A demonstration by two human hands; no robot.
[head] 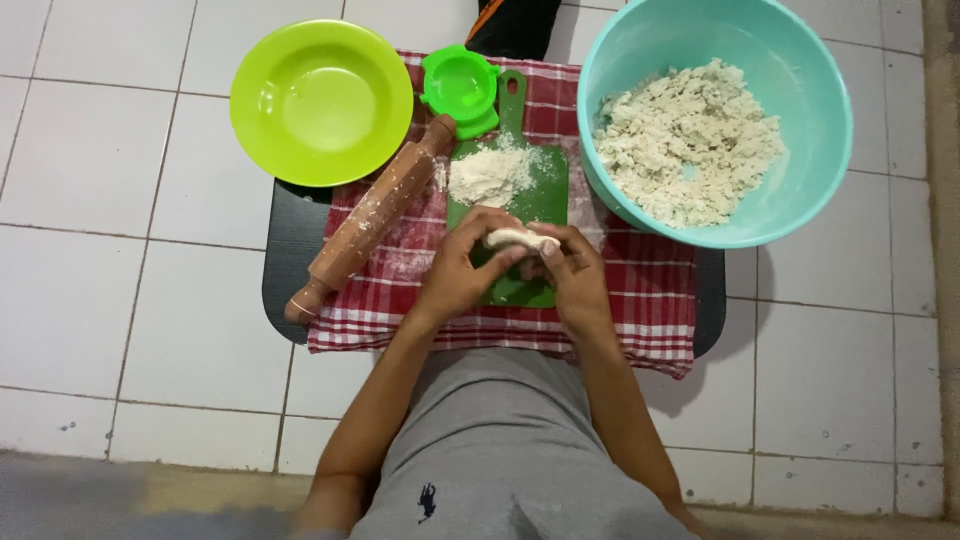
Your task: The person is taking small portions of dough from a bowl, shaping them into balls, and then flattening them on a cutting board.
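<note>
Pale dough piece (522, 239) pinched in both grips, left hand (458, 272) and right hand (578, 275), seemingly above green board (545, 185).

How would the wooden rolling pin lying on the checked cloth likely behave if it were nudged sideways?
The rolling pin is a smooth cylinder, so it would probably roll rather than slide. The checked cloth under it may slow that. It looks stiff and solid, likely fairly heavy for its size, and its flour dusting could make it slightly slippery.
</note>
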